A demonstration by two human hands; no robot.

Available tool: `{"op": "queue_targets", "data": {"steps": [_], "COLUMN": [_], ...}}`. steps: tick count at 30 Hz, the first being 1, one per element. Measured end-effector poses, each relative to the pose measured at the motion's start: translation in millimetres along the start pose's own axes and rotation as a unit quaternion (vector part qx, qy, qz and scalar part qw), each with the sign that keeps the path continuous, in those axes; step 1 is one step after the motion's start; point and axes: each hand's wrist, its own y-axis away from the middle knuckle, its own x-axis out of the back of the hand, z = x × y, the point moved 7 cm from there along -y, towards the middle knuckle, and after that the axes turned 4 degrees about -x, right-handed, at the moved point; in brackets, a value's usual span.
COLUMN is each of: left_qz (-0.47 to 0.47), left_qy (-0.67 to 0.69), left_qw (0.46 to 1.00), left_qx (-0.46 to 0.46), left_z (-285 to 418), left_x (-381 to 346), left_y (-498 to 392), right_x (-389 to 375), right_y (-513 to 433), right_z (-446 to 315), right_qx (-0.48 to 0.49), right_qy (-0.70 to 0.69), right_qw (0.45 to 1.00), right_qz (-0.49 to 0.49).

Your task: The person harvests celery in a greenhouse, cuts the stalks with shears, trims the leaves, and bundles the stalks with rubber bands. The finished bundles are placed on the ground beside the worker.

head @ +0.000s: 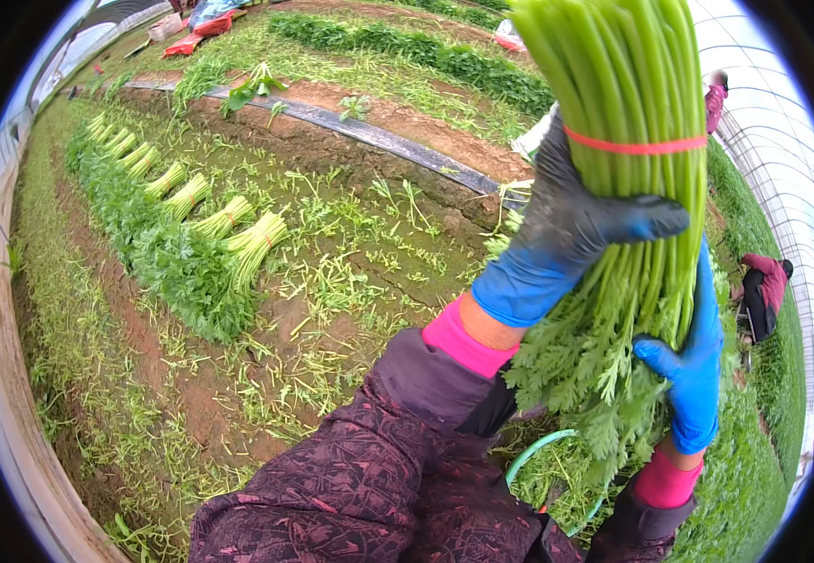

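A large bundle of leafy green stalks (639, 91) is held up at the right, stem ends upward and leaves hanging down. A red band (635, 146) goes around its stems. My left hand (583, 218), in a blue glove with a dark, soiled palm and fingers, grips the stems just below the band, thumb across the front. Lower down, my right hand (692, 380), in a blue glove, holds the bundle's right side near the leaves; some of its fingers are hidden behind the stalks. At the left, several banded bundles (255, 243) lie in a row on the ground.
Cut stems and leaves (336, 281) litter the soil. A dark plastic strip (378, 137) runs across behind. A green hoop (533, 450) lies below the held bundle. Growing plants (737, 450) cover the right side, where one person (766, 288) sits and another (716, 102) is farther off.
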Motion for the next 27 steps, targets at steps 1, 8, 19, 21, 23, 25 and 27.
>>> {"op": "queue_targets", "data": {"steps": [1, 8, 19, 21, 23, 25, 27], "left_qz": [0.012, 0.131, 0.077, 0.081, 0.038, 0.025, -0.048], "left_qy": [-0.066, -0.399, -0.907, -0.879, -0.854, -0.794, -0.753], "left_qw": [0.997, 0.907, 0.183, 0.154, 0.097, 0.056, -0.012], "left_qx": [-0.033, -0.034, 0.371, 0.445, 0.509, 0.605, 0.656], "left_z": [29.2, 183.9, 172.8, 156.5, 135.9, 125.6, 117.1], "left_x": [20.6, 164.3, 367.6, 403.7, 428.9, 448.8, 452.6], "left_y": [-7.7, 33.5, 167.9, 206.5, 252.6, 304.3, 345.2], "right_x": [-10.0, -41.5, -1.8, 0.8, -3.2, -9.3, -16.0], "right_y": [-3.5, 63.2, 294.0, 317.7, 330.6, 335.6, 334.0], "right_z": [-4.9, 162.1, 314.7, 318.9, 315.1, 306.1, 293.5], "right_qx": [0.083, -0.072, -0.438, -0.476, -0.484, -0.484, -0.472], "right_qy": [0.093, 0.215, 0.090, 0.083, 0.069, 0.056, 0.054], "right_qw": [0.992, 0.968, 0.876, 0.858, 0.855, 0.855, 0.860], "right_qz": [-0.018, -0.111, -0.180, -0.172, -0.171, -0.177, -0.185]}}
